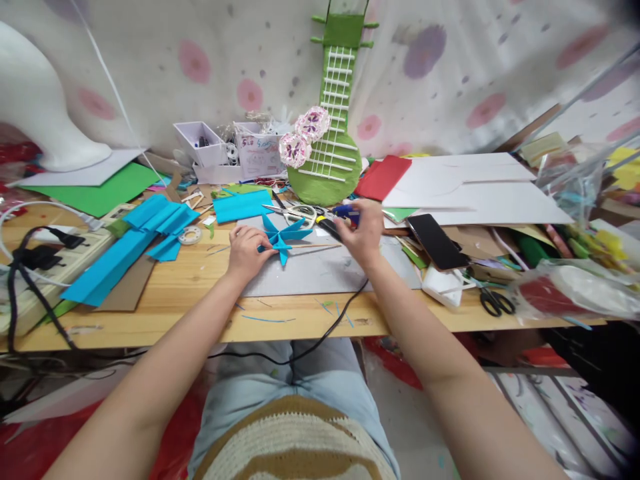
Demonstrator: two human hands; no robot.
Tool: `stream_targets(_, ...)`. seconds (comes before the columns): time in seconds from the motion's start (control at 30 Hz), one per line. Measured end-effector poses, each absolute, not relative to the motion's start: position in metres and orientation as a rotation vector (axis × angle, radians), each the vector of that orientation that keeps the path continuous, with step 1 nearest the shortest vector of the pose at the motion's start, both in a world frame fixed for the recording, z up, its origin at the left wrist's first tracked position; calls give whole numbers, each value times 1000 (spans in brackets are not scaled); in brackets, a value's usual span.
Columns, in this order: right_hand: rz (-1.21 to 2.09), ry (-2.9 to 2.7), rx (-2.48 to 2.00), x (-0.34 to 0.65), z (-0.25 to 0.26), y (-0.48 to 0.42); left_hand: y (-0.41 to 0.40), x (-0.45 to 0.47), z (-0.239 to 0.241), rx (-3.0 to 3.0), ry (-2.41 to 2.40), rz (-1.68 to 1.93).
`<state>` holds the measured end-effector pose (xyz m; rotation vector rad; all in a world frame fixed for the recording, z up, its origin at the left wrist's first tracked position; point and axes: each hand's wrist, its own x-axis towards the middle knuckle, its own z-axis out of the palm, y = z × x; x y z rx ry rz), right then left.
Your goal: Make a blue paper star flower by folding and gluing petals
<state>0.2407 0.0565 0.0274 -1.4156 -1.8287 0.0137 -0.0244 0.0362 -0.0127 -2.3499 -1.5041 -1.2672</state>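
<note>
My left hand [250, 249] pinches a star-shaped flower of folded blue paper [284, 235] at its near left side, just above a grey board [320, 273]. My right hand [364, 230] is curled around a blue tool that looks like a hot glue gun [346, 212]; the hand hides much of it. A black cord [330, 331] passes under my right forearm. A thin wooden stick [315, 249] lies between my hands. Beyond them are scissors with pale handles [300, 213] and a yellow-and-black tool [327, 227], partly hidden.
A green paper guitar [330, 163] with two pink-white flowers stands at the back. Blue folded paper [113, 267] and a power strip [50, 280] lie left. Rightward are a phone [437, 241], black-handled scissors [497, 302], white boards [465, 193] and plastic bags. White bins [200, 143] stand behind.
</note>
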Motion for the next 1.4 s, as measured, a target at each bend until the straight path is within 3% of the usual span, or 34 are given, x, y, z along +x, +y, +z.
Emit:
stream_targets(0.17, 102, -2392, -1064, 187, 15, 49, 36, -25, -13, -2343, -1508, -1260)
stream_targets(0.6, 248, -2311, -1102, 169, -9, 54, 36, -26, -12, -2338, -1544, -1297)
stream_targets(1.4, 358, -2440, -1079, 169, -3, 59, 33, -33, -11, -2384, -1379, -1067)
